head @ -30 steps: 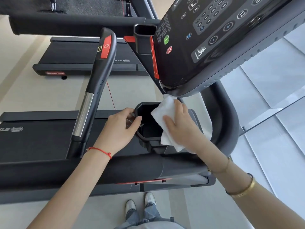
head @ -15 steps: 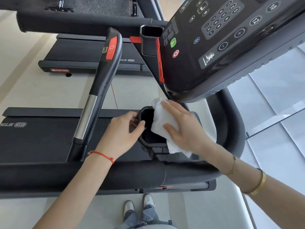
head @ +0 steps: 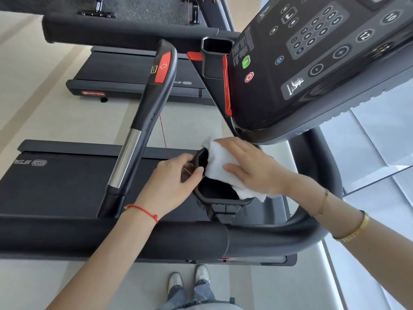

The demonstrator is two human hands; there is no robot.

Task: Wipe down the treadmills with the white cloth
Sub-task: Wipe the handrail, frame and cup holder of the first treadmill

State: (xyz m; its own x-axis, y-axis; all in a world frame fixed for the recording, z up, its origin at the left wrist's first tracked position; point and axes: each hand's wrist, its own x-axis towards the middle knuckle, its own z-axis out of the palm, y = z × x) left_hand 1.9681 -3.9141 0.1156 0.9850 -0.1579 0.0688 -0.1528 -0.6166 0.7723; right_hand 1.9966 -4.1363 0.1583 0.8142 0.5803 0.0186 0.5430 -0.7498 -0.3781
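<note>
So the white cloth [head: 220, 166] is bunched over the rim of the black cup holder [head: 220, 199] on the nearest treadmill [head: 55, 186], pressed down flat under my right hand [head: 252, 168]. My left hand [head: 172, 182] pinches the holder's left edge. The console [head: 312, 63] hangs just above, handrail [head: 143, 117] to the left. Pale floor [head: 33, 108] all around, another treadmill [head: 134, 72] beyond, glass panels on the right.

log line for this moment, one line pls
step: wiping cup holder rim | right hand: presses white cloth on it | left hand: grip on holder's left edge | console: untouched
</note>
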